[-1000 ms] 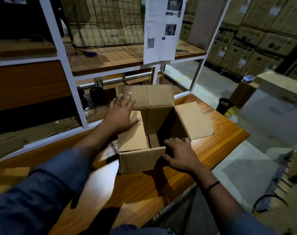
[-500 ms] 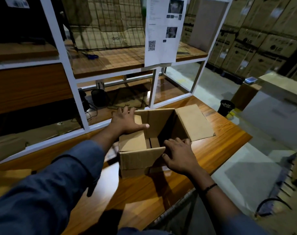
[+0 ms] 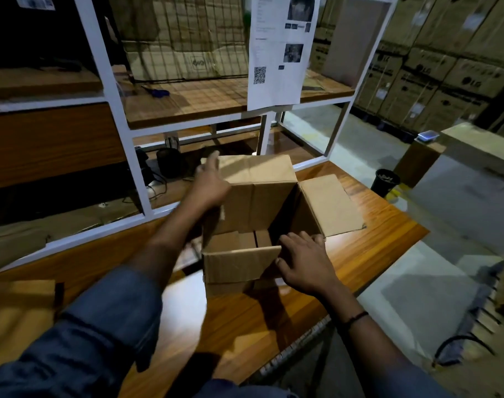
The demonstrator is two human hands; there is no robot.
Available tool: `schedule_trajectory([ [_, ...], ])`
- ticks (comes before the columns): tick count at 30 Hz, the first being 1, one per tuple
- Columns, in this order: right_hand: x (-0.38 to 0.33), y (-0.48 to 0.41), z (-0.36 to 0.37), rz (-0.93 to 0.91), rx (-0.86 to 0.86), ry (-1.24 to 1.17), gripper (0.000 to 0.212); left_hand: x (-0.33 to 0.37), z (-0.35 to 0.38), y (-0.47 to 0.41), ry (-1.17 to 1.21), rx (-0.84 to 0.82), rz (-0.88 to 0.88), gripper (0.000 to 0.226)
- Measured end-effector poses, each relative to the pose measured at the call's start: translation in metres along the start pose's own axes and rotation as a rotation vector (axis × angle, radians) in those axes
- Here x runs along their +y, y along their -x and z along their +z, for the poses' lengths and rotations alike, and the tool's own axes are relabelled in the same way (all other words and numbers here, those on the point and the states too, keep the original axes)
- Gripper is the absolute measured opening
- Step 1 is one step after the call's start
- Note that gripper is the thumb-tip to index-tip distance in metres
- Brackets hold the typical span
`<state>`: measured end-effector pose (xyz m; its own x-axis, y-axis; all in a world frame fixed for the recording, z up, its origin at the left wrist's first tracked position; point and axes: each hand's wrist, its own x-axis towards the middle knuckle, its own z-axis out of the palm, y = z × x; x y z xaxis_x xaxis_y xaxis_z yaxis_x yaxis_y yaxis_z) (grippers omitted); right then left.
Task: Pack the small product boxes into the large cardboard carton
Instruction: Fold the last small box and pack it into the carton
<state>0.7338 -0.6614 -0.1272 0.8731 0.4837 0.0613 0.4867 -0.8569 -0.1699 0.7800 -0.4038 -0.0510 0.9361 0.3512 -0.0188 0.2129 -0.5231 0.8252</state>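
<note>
A brown cardboard carton (image 3: pixel 245 208) stands open on the wooden table (image 3: pixel 245 326). Its far flap (image 3: pixel 259 173) is upright, its right flap (image 3: pixel 328 205) lies spread out flat, and its near flap (image 3: pixel 239 262) tilts inward. Only the bottom flaps show inside; I see no small product boxes. My left hand (image 3: pixel 209 182) presses flat against the far-left corner, fingers apart and reaching along the far flap. My right hand (image 3: pixel 305 262) grips the near-right rim, fingers hooked over the edge.
A white metal shelf frame (image 3: pixel 113 110) rises just behind the carton, with a printed sheet (image 3: pixel 276 53) hanging from it. Flat cardboard (image 3: pixel 15 311) lies at the table's left. The table edge drops off to the right, with a black cup (image 3: pixel 384 182) on the floor.
The far flap, folded down over the opening half a second ago, now stands upright. My left hand has moved from the left flap to the far-left corner. My right hand stays put.
</note>
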Motion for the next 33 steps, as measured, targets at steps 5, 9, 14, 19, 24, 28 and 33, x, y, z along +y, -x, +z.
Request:
schedule_trajectory([
  [5, -0.003, -0.004, 0.003, 0.004, 0.017, 0.019, 0.038, -0.033, -0.067, -0.003, -0.176, 0.042, -0.079, 0.077],
  [9, -0.003, -0.005, 0.005, -0.001, 0.019, 0.03, 0.037, -0.063, -0.063, 0.011, -0.61, 0.073, -0.12, 0.063],
  [14, -0.004, -0.007, 0.005, -0.008, -0.009, 0.034, 0.035, -0.083, -0.002, 0.015, -0.15, -0.239, -0.225, 0.084],
  [19, -0.001, -0.012, 0.008, -0.029, 0.016, 0.059, 0.044, -0.08, 0.018, 0.003, 0.05, -0.236, -0.285, 0.069],
  [24, 0.002, -0.013, 0.01, -0.058, 0.077, 0.003, 0.085, -0.137, 0.022, -0.044, 0.333, -0.157, -0.34, 0.106],
  [28, 0.008, 0.014, 0.012, 0.148, 0.456, -0.318, 0.076, -0.131, -0.005, 0.007, 0.668, -0.002, -0.644, 0.072],
  [33, 0.037, 0.049, 0.038, 0.47, 0.828, -0.912, 0.032, -0.167, -0.001, 0.058, 0.778, -0.077, -0.641, 0.046],
])
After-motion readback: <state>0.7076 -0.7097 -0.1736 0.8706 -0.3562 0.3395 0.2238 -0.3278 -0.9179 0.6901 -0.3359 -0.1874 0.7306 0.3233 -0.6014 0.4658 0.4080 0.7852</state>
